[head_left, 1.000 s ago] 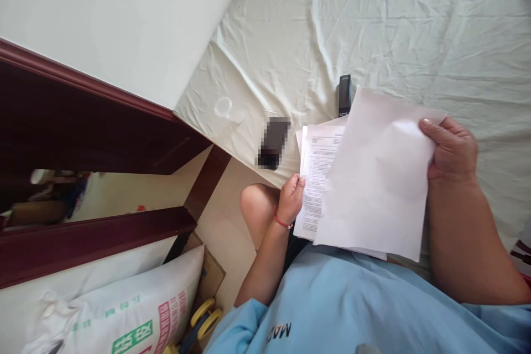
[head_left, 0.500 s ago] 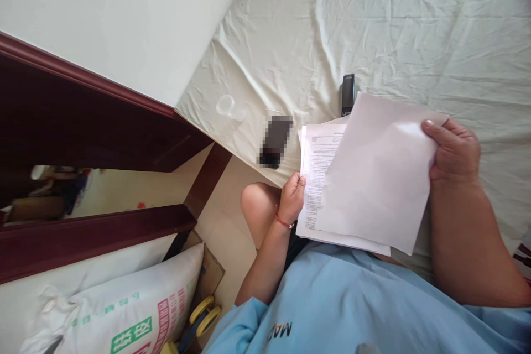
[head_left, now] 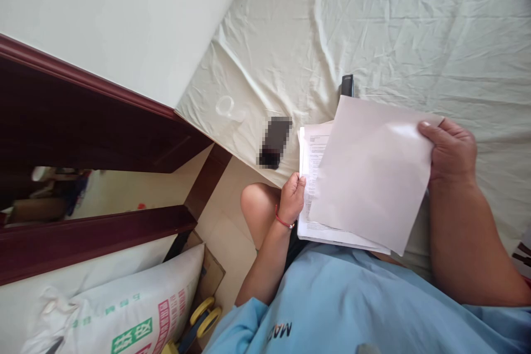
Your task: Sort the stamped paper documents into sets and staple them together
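My left hand [head_left: 292, 198] grips the left edge of a stack of printed papers [head_left: 314, 155] held over my lap, thumb on top. A red bracelet circles that wrist. My right hand [head_left: 452, 149] pinches the upper right corner of a blank-looking sheet of paper [head_left: 373, 171], which lies tilted over most of the stack and hides its print. Just beyond the sheet's top edge, a black stapler-like object [head_left: 347, 86] rests on the bed, its near part covered by the sheet.
A phone-like dark object [head_left: 276, 141], partly blurred, lies on the pale bedsheet [head_left: 394, 27]. Near the bed's edge is a clear plastic container [head_left: 225, 106]. Dark red wooden furniture [head_left: 95, 240] stands at left, above a printed white sack [head_left: 136, 301] and a yellow-and-black wheeled object [head_left: 203, 315].
My right hand has shifted slightly left with the sheet, which now covers more of the stack's print and more of the black object. My left hand has stayed in place.
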`<state>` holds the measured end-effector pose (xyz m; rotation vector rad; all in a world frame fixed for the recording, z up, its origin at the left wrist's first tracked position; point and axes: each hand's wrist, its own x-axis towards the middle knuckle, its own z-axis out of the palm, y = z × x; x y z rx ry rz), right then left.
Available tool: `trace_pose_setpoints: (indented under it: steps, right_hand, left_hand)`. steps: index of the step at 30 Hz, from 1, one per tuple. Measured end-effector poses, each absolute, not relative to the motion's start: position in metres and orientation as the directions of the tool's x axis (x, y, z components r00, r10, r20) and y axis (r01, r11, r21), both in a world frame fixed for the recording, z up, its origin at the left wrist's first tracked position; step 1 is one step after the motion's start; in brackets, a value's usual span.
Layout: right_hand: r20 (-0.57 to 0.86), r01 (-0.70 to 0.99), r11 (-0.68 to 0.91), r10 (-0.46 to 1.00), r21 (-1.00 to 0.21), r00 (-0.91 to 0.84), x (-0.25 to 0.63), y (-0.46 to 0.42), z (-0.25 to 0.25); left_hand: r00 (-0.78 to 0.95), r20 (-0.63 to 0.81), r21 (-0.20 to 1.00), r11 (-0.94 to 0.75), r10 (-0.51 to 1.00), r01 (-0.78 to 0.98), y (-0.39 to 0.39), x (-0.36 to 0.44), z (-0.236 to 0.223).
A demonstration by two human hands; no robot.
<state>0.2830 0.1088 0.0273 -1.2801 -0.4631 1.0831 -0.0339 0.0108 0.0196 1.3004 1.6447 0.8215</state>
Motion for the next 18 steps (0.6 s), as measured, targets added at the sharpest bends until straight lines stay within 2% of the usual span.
trace_pose_setpoints:
  steps: [6, 11, 18]
  right_hand:
    - [-0.272, -0.387, -0.095, 0.860, -0.917, 0.432, 0.2779, 0.1078, 0.0326]
    - [-0.270, -0.349, -0.135, 0.886, -0.928, 0.377, 0.2744, 0.1071, 0.0330]
    - [-0.295, -0.352, -0.160, 0.880, -0.922, 0.372, 0.2734, 0.1067, 0.0332]
  left_hand:
    - [-0.104, -0.227, 0.902, 0.249, 0.968, 0.352, 0.0109, -0.0332, 0.0158]
    - [-0.090, -0.270, 0.882, 0.284, 0.959, 0.377, 0.0126, -0.0326, 0.0154]
    - [-0.072, -0.232, 0.894, 0.242, 0.970, 0.378, 0.0123, -0.0333, 0.0178]
